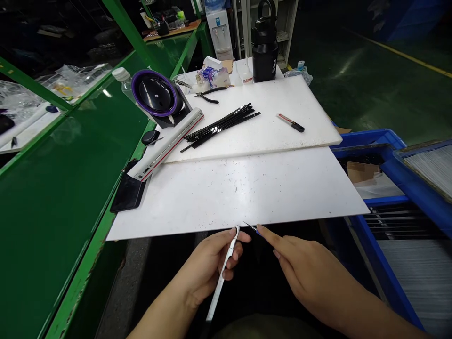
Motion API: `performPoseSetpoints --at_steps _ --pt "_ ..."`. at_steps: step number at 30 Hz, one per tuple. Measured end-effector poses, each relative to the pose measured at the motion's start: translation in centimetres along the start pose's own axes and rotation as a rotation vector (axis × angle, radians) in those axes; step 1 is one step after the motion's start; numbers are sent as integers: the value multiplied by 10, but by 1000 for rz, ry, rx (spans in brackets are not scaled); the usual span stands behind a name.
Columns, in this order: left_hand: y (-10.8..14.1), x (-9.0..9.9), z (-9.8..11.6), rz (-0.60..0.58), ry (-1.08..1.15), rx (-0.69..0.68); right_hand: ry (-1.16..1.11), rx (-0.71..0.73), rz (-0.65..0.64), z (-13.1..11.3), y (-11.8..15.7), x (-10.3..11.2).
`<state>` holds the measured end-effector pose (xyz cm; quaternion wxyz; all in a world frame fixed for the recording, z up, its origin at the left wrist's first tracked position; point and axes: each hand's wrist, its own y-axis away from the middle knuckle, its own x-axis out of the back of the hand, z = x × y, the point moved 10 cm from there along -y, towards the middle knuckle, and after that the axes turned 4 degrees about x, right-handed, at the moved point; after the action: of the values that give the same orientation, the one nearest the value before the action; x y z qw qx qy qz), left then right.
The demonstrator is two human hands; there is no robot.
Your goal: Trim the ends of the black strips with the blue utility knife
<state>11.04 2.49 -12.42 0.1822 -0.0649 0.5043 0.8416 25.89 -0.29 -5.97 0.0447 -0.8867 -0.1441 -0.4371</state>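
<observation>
Near the front edge of the white board (247,188), my left hand (221,256) is closed round a thin white strip (219,286) that slants down toward me. To its right my right hand (300,263) holds a thin pointed blade tool (251,227), its tip close to the strip's upper end and not touching it as far as I can see. Farther back, a bundle of black strips (221,127) lies on a white foam slab (275,103), with black-handled pliers (208,95) behind and a marker-like cutter (290,122) at the right.
A white model train (165,146) leans at the left beside a black phone (129,190) and a purple-rimmed fan (155,94). At the back stands a black bottle (264,56). Blue crates (384,268) with stacked sheets are at the right, a green frame (84,282) at the left.
</observation>
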Motion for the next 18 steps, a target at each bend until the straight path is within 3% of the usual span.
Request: performPoseSetpoints --at_steps 18 --pt "-5 -4 4 -19 -63 8 -92 45 -69 -5 -15 3"
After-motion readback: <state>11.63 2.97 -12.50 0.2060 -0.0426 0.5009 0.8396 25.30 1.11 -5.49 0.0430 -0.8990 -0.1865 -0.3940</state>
